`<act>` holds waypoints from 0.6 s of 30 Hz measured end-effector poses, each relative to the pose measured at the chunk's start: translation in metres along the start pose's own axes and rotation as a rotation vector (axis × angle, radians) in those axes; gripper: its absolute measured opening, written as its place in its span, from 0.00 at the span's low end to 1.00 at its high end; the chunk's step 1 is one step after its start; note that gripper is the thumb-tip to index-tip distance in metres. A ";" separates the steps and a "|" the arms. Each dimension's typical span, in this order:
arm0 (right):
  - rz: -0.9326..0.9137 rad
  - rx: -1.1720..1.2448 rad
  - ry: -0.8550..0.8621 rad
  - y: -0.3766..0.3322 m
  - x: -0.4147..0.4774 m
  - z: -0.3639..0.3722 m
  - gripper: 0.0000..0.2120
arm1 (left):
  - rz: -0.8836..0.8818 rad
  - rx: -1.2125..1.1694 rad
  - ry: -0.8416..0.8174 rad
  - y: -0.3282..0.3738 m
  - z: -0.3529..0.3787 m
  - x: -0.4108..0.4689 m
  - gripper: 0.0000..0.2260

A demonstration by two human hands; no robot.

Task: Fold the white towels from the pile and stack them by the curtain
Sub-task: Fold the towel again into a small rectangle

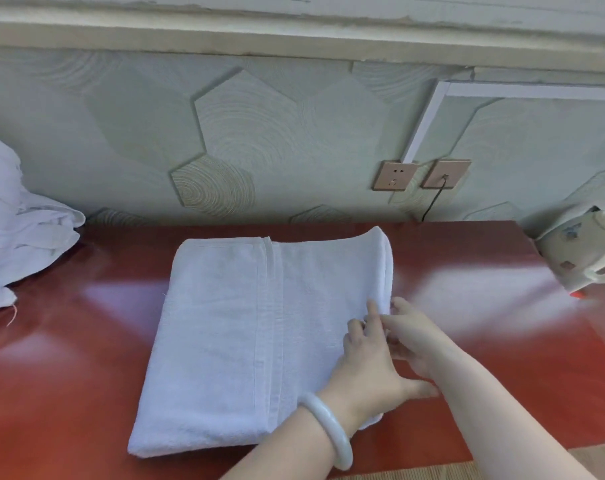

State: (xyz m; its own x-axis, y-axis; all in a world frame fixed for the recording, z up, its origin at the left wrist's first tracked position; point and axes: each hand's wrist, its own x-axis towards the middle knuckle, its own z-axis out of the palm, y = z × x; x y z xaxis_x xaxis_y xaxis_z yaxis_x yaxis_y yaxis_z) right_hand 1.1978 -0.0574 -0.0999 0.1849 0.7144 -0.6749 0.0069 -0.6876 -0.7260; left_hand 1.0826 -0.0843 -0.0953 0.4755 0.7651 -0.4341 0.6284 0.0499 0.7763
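Observation:
A white towel (245, 334), folded into a long rectangle, lies flat in the middle of the red table (467, 306). My left hand (366, 362), with a pale bangle on its wrist, rests palm down on the towel's right edge, thumb spread toward the table. My right hand (411, 330) reaches in from the right, and its fingertips pinch the same edge just beyond my left fingers. The towel's far right corner curls up slightly. A loose pile of white towels (27, 230) sits at the table's left end.
A pale patterned fabric, probably the curtain (585, 251), hangs at the table's right end. Two wall sockets (394, 175) sit above the table's back edge, and a dark cable (432, 199) runs down from one. The table's front edge is close to my forearms.

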 end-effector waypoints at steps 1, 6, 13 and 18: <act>0.007 0.016 -0.019 -0.006 0.000 0.006 0.06 | 0.000 0.036 0.081 -0.003 -0.004 -0.001 0.51; 0.040 -0.238 0.193 -0.042 0.026 0.042 0.12 | 0.079 0.082 0.129 -0.022 -0.046 -0.023 0.29; -0.335 -0.527 0.346 -0.090 0.034 0.126 0.09 | 0.028 -0.574 0.230 -0.085 -0.122 -0.071 0.29; -0.550 -0.667 0.164 -0.078 0.022 0.233 0.22 | -0.150 -0.661 0.273 -0.158 -0.170 -0.117 0.26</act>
State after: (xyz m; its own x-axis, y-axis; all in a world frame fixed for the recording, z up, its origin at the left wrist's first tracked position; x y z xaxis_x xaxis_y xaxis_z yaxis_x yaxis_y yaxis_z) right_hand 0.9726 0.0422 -0.0891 0.1246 0.9744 -0.1873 0.6994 -0.2201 -0.6799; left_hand 0.8232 -0.0727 -0.0895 0.1888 0.8482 -0.4949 0.1307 0.4777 0.8687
